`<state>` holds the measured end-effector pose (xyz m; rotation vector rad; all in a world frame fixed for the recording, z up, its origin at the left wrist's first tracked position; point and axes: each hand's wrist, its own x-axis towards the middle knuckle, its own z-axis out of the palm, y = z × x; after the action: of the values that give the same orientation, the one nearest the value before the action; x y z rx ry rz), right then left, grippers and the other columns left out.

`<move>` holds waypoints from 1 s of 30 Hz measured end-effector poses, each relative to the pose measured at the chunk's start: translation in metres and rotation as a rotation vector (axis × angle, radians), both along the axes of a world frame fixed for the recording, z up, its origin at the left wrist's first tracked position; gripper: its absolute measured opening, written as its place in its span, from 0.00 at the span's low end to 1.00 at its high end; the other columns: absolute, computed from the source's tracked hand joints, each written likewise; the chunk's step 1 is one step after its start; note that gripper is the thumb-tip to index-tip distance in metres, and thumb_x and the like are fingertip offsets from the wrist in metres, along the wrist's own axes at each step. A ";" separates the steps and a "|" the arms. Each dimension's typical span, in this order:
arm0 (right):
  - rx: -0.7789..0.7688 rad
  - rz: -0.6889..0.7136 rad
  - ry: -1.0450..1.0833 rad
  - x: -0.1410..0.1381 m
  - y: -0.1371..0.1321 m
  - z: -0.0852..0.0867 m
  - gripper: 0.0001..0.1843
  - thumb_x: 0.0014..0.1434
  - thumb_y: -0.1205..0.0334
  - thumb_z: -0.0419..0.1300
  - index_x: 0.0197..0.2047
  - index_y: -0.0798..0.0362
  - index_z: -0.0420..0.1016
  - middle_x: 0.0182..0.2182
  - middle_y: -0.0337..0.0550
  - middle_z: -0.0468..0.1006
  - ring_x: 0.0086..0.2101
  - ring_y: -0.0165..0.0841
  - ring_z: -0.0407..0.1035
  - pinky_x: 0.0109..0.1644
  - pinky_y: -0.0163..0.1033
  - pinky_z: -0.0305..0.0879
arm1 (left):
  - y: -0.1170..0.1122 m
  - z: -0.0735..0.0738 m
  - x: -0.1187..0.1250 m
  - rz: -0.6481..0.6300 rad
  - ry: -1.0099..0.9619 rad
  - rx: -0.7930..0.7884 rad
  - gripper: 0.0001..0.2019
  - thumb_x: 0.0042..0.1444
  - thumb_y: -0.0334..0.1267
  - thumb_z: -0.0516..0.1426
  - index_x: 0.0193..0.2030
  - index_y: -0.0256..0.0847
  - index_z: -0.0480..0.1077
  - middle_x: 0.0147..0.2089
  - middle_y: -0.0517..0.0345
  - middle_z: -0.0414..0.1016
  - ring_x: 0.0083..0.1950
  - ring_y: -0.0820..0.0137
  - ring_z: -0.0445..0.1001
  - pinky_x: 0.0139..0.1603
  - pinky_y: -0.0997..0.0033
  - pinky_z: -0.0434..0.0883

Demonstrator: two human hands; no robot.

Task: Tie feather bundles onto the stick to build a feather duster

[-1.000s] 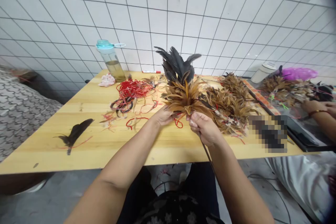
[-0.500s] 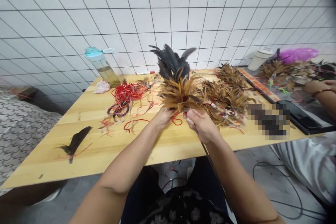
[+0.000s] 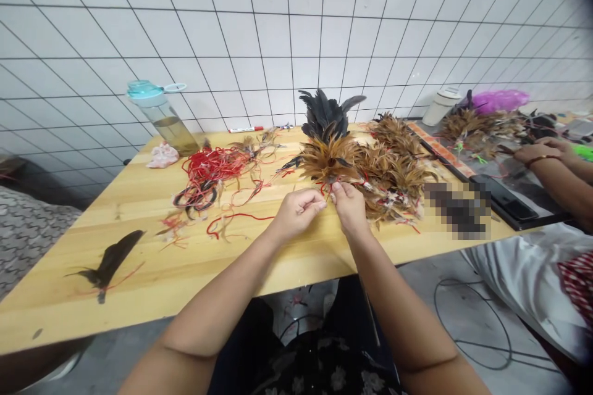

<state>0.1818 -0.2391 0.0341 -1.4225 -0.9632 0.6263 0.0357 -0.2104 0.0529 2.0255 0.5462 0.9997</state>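
A feather duster [image 3: 330, 157] with black feathers at its tip and brown ones below stands over the middle of the table. My right hand [image 3: 351, 208] is closed around its stick just under the brown feathers. The thin stick runs down past my right forearm. My left hand [image 3: 300, 215] is beside it, thumb and fingers pinched together; what they hold is too small to make out. Bits of red cord show at the duster's base. To the right lies a heap of brown feather bunches [image 3: 398, 173].
On the wooden table [image 3: 176, 284] are a tangle of red cord [image 3: 213, 165], a water bottle [image 3: 169, 126], a marker [image 3: 246, 129] and a dark feather [image 3: 118, 256]. At the right are a phone [image 3: 504, 200] and a co-worker's hands [image 3: 540, 154]. A cable [image 3: 472, 321] loops on the floor.
My left hand has come out from under the feathers and moved closer to my right hand, now pinched in front of the base. The view has shifted slightly to the right.
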 end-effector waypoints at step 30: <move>-0.445 0.342 -1.448 0.007 -0.058 0.031 0.15 0.67 0.56 0.50 0.36 0.51 0.76 0.33 0.46 0.81 0.32 0.36 0.74 0.30 0.38 0.49 | 0.041 0.012 -0.039 0.129 0.234 0.349 0.10 0.61 0.38 0.54 0.34 0.41 0.77 0.34 0.55 0.74 0.36 0.70 0.70 0.40 0.72 0.63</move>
<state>0.1887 -0.2970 0.0653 -2.1241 -2.3199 -0.0982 -0.0033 -0.1693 0.0652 2.4651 0.6694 0.9930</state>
